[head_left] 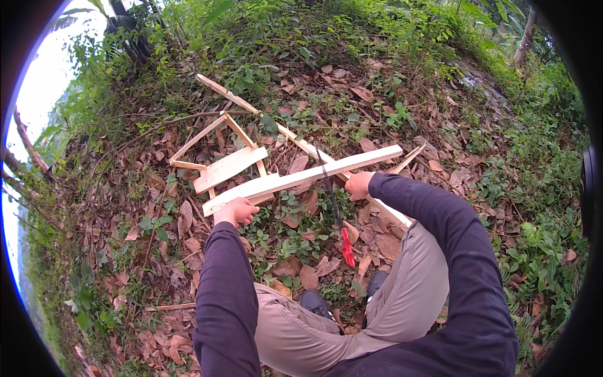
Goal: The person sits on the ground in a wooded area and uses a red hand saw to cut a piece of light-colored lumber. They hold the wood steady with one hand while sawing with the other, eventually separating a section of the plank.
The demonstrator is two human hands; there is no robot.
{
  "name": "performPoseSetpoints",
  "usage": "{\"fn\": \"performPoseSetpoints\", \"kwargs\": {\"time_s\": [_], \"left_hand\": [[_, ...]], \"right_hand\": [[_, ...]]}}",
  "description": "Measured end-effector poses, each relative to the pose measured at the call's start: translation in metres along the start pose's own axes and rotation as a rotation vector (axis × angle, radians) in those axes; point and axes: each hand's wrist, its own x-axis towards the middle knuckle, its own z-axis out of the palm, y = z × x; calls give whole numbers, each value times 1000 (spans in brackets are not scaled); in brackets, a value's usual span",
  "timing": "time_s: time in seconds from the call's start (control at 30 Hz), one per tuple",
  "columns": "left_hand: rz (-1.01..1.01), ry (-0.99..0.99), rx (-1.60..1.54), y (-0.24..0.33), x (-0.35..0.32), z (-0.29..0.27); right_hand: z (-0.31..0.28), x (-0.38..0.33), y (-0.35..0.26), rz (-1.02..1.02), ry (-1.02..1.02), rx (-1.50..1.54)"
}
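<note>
A long pale wooden board [308,178] lies at a slant in front of my knees. My left hand [235,212] has its fingers curled at the board's left end. Farther along, my right hand [358,186] is closed at the board's near edge; its grip is partly hidden. Between the hands, a saw [347,244] with a red handle and narrow dark blade crosses the board, its handle toward me. Under the board runs a longer, thin wooden strip [392,213], ending beside my right knee.
Beyond my left hand is a small frame of wooden slats [196,139] with a wide short plank [230,169]. Brown dry leaves [308,276] and low green plants cover the ground. A thin bent branch [151,130] lies behind the frame. Denser bushes [402,44] grow farther back.
</note>
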Motion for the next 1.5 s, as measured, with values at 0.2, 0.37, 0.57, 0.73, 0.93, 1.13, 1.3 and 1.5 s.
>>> {"fn": "performPoseSetpoints", "kwargs": {"time_s": [0.2,0.37,0.57,0.73,0.93,1.13,1.3,1.5], "left_hand": [[1,2,31,3,-4,-1],[-2,3,6,4,-6,0],[-2,4,8,3,-7,-1],[1,7,21,2,-8,-1],[15,17,33,6,-11,0],[42,4,49,6,-11,-1],[33,2,47,7,-13,-1],[32,5,39,9,-9,0]], "right_hand": [[0,-1,0,23,-15,7],[0,0,2,11,-20,-7],[-4,-5,-2,28,1,-5],[-3,-7,-2,15,-1,-7],[3,-7,1,32,-13,-17],[9,-1,5,48,-29,-1],[4,-4,1,47,-41,-11],[9,-2,7,48,-50,-3]]}}
